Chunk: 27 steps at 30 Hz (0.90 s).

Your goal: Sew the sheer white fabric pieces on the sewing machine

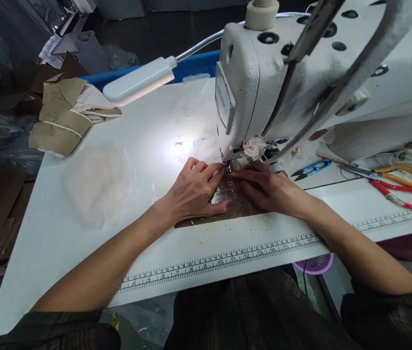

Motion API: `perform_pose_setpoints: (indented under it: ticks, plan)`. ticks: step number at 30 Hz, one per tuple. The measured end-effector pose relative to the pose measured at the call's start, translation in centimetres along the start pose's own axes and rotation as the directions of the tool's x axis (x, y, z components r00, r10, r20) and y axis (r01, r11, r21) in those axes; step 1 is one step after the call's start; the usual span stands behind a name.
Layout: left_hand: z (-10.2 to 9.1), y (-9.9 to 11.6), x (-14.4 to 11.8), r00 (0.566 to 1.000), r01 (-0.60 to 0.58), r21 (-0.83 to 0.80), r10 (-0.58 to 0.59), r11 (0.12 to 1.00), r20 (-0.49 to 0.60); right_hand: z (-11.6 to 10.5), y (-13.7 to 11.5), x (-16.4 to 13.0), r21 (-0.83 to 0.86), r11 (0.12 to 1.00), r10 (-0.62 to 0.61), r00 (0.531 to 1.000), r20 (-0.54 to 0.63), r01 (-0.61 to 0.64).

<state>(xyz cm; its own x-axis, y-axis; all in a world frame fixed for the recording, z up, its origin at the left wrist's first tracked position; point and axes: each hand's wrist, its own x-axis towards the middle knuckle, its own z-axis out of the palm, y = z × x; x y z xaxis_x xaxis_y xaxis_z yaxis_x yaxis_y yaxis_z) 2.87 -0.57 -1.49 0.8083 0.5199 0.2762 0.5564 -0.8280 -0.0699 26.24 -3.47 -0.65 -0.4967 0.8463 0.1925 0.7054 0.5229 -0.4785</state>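
Both the left hand (195,192) and right hand (264,187) press flat the brown piece (233,206), lengthwise across the table.

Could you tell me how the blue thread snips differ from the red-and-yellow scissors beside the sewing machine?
The blue thread snips are small, with short blades and no finger loops; the red-and-yellow scissors are far larger, with two big loops, one red, one yellow. The snips lie nearer the right hand; the scissors lie farther right. Both rest untouched on the table.
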Motion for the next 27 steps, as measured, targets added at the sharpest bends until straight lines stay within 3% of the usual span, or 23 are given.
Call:
perform_pose_setpoints:
  ticks: [5, 8, 13, 17, 20, 23, 27]
  plan:
    - [0.2, -0.1, 0.0, 1.0, 0.022, 0.003, -0.022, 1.0, -0.001, -0.9, 1.3, 0.8, 0.319, 0.932, 0.18, 0.984, 0.007, -0.173]
    - [0.3, -0.1, 0.0, 1.0, 0.031, 0.012, -0.03, 0.999, -0.008, -0.7, 1.6, 1.0, 0.315, 0.932, 0.214, 0.973, -0.088, -0.177]
    - [0.5, -0.1, 0.0, 0.998, 0.054, 0.0, -0.054, 0.999, -0.013, -0.9, 1.0, 0.2, 0.331, 0.933, 0.167, 0.985, -0.047, -0.143]
    - [0.6, -0.3, -0.1, 0.993, 0.111, -0.105, -0.115, 0.988, -0.033, -0.1, 2.3, -0.1, 0.323, 0.91, 0.307, 0.945, -0.112, -0.258]
    - [0.8, -0.5, -0.1, 0.987, 0.146, -0.233, -0.159, 0.962, -0.036, 1.0, 3.8, 0.1, 0.407, 0.847, 0.425, 0.896, -0.131, -0.343]
    - [0.8, -0.5, 0.1, 0.986, 0.166, -0.316, -0.159, 0.934, 0.048, 1.7, 4.6, 0.3, 0.525, 0.777, 0.471, 0.874, -0.121, -0.347]
    - [0.1, 0.3, 0.1, 0.967, 0.239, -0.276, -0.201, 0.931, 0.159, 1.4, 4.0, 0.6, 0.706, 0.621, 0.541, 0.838, -0.072, -0.34]
